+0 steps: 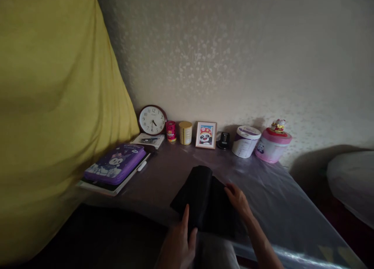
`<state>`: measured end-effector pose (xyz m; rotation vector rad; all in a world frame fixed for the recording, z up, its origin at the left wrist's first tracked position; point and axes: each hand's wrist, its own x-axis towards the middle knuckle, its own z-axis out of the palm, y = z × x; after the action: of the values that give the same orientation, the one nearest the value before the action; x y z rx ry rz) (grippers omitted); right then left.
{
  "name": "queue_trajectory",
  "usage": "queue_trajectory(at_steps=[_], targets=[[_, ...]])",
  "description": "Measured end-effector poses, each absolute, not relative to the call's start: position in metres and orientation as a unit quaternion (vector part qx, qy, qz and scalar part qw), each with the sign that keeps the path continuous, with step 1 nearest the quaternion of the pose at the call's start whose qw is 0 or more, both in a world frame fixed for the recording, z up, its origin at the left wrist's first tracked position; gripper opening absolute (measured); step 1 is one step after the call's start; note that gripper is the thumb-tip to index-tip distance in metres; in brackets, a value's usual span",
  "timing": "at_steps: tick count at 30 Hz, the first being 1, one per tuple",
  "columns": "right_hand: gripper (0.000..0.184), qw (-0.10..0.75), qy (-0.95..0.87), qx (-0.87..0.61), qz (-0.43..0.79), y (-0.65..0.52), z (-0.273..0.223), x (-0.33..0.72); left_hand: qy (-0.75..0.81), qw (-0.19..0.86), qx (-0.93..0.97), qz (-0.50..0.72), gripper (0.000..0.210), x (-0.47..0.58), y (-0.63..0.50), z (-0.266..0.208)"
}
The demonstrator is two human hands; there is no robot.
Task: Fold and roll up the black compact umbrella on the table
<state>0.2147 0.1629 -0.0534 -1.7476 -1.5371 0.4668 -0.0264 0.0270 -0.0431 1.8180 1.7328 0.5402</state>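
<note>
A folded piece of black cloth (pixel 200 191) lies near the front of the table, its left part doubled over into a thick fold. My right hand (pixel 238 199) pinches the cloth's right edge between thumb and fingers. At the lower left of the cloth is my left hand (pixel 178 241), its index finger stretched along the fabric and its thumb apart from it. The other fingers of the left hand are hard to make out. How many layers the cloth has cannot be told in the dim light.
On the table (pixel 163 167), a purple case (pixel 115 164) lies on a book at left. Along the wall stand a clock (pixel 152 120), a red can (pixel 171 131), a yellow can (pixel 185 133), a panda picture frame (pixel 206 135), a black object (pixel 224 140), a white tub (pixel 245 142) and a pink tub (pixel 271 146).
</note>
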Motion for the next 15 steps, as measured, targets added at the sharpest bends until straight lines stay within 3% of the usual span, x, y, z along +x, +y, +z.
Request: queue_trajectory(at_steps=[7, 15], targets=[[0.038, 0.437, -0.554, -0.663, 0.252, 0.158, -0.050, 0.212, 0.643, 0.294, 0.674, 0.214, 0.062, -0.028, 0.028, -0.044], [0.031, 0.385, -0.584, -0.680, 0.220, 0.175, -0.051, 0.207, 0.593, 0.357, 0.651, 0.311, 0.063, -0.035, 0.030, -0.049]])
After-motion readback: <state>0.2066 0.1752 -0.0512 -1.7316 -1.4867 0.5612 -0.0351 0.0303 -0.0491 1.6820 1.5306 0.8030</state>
